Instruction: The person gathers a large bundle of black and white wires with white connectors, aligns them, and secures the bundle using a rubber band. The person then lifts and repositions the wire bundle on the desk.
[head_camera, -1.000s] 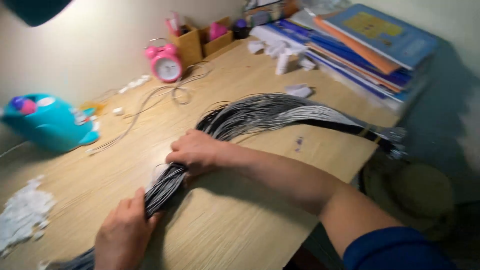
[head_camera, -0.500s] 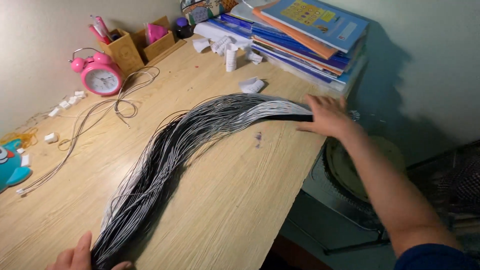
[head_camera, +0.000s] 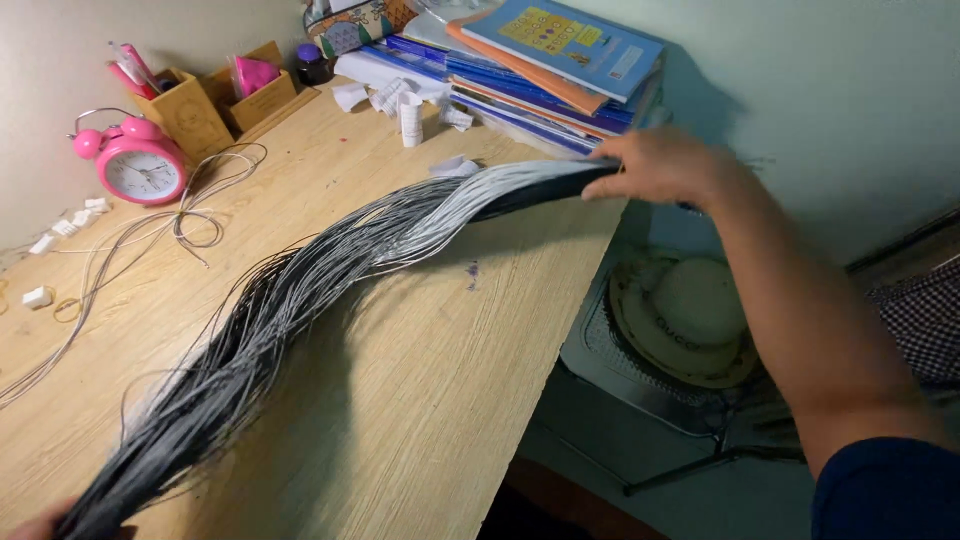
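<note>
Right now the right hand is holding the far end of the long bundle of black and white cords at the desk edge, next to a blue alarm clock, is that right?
Not quite. The right hand does hold the far end of the cord bundle at the desk edge, but the alarm clock is pink, not blue, and it stands far off by the wall, near the wooden pen holders. The head view shows this.

- A light wooden desk (head_camera: 420, 400) stands against a plain pale wall (head_camera: 60, 40).
- Stacked books (head_camera: 540, 60) cast a shadow on the greenish side wall (head_camera: 820, 90).
</note>
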